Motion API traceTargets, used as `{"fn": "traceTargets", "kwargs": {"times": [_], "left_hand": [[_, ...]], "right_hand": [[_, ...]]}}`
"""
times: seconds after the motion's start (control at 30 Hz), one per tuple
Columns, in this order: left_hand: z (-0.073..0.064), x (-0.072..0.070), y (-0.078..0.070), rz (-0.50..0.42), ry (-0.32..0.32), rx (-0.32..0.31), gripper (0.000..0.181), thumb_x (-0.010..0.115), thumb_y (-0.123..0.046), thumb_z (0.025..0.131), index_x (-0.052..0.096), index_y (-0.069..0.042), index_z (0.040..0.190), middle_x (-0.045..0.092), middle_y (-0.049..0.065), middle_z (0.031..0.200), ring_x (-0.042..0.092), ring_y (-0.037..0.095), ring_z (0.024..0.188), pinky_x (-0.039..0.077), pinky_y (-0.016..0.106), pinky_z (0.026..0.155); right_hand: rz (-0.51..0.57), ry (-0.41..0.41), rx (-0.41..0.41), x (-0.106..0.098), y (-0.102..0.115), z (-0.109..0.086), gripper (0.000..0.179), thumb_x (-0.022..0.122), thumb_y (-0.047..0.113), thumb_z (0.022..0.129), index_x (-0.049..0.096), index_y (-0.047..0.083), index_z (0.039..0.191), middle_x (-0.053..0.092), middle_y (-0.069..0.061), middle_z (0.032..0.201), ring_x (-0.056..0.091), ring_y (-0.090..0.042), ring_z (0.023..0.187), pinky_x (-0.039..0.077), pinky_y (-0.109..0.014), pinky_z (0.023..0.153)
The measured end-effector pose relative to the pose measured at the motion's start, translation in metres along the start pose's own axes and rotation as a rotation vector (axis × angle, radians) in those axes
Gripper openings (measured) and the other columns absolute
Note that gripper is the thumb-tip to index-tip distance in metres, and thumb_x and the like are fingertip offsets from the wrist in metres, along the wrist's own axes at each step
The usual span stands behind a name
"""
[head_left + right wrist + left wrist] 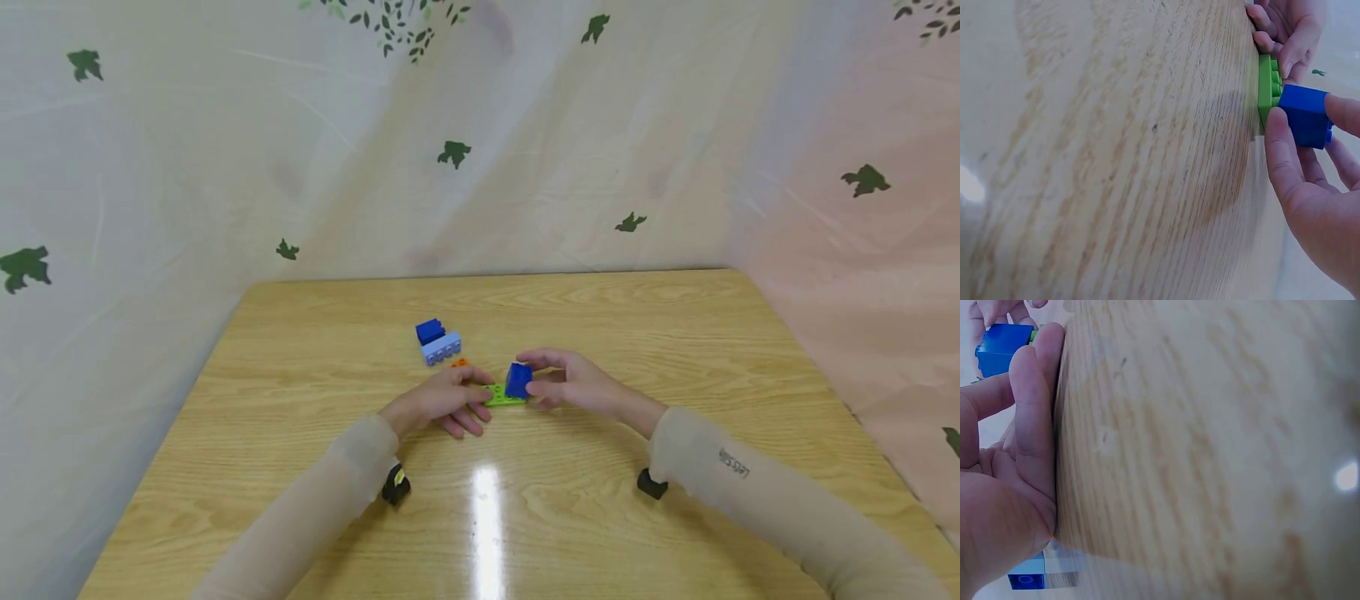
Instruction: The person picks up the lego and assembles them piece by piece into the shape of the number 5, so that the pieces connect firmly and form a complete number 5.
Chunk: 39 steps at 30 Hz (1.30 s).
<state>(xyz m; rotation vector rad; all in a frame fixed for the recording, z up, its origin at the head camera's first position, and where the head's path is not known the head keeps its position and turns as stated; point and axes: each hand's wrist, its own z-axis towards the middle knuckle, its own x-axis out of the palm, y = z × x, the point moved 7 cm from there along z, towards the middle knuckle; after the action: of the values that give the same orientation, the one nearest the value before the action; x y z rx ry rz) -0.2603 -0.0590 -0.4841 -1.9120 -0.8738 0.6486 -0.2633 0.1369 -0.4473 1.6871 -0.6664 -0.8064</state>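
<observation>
A light green studded building brick (504, 395) lies flat on the wooden table. My left hand (452, 400) pinches its left end, the thumb close against the studs in the right wrist view. With thumb and fingertips my right hand (576, 385) grips a blue building brick (1305, 115). This blue brick sits over the right end of the green one, its lower edge right at the studs and its body somewhat tilted. In the left wrist view, the left fingers partly hide the green brick (1034, 336).
Beyond the left hand lie a light blue brick (442, 348), a dark blue brick (430, 331) and a small orange piece (460, 362), partly hidden by that hand. A leaf-patterned cloth (525, 208) hangs behind the table (570, 533). Black devices (652, 483) sit at both wrists.
</observation>
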Motion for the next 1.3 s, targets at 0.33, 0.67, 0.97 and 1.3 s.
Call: {"fn": "traceTargets", "kwargs": {"times": [0.33, 0.67, 0.97, 1.3], "left_hand": [[-0.0015, 0.0004, -0.0004, -0.008, 0.0, -0.009, 0.043, 0.062, -0.027, 0.102, 0.051, -0.01, 0.141, 0.073, 0.014, 0.098, 0.074, 0.025, 0.075, 0.058, 0.031, 0.053], [-0.0027, 0.0003, -0.0011, -0.007, 0.007, -0.007, 0.043, 0.061, -0.027, 0.103, 0.051, -0.01, 0.142, 0.073, 0.014, 0.098, 0.074, 0.025, 0.075, 0.058, 0.031, 0.053], [-0.0037, 0.0, -0.0029, -0.001, 0.003, -0.006, 0.043, 0.06, -0.027, 0.103, 0.051, -0.01, 0.142, 0.073, 0.014, 0.098, 0.074, 0.025, 0.075, 0.058, 0.031, 0.053], [-0.0021, 0.0007, -0.0024, -0.008, 0.008, -0.012, 0.043, 0.06, -0.026, 0.103, 0.05, -0.01, 0.142, 0.073, 0.014, 0.099, 0.075, 0.026, 0.077, 0.058, 0.031, 0.053]], "right_hand": [[-0.01, 0.029, -0.003, 0.0036, 0.0001, -0.0002, 0.052, 0.065, 0.018, 0.102, 0.047, 0.003, 0.148, 0.048, -0.023, 0.143, 0.063, -0.034, 0.116, 0.058, -0.046, 0.088], [-0.009, 0.061, -0.02, 0.0056, -0.0003, 0.0, 0.049, 0.064, 0.013, 0.101, 0.049, 0.002, 0.147, 0.05, -0.025, 0.141, 0.064, -0.034, 0.115, 0.057, -0.047, 0.089], [-0.013, 0.072, -0.019, 0.005, -0.0002, 0.0017, 0.049, 0.065, 0.014, 0.101, 0.051, 0.003, 0.147, 0.052, -0.025, 0.14, 0.064, -0.034, 0.114, 0.058, -0.047, 0.089], [-0.023, 0.091, -0.023, 0.0046, -0.0017, 0.0037, 0.049, 0.065, 0.016, 0.101, 0.051, 0.003, 0.146, 0.052, -0.023, 0.14, 0.064, -0.033, 0.115, 0.058, -0.047, 0.088]]}}
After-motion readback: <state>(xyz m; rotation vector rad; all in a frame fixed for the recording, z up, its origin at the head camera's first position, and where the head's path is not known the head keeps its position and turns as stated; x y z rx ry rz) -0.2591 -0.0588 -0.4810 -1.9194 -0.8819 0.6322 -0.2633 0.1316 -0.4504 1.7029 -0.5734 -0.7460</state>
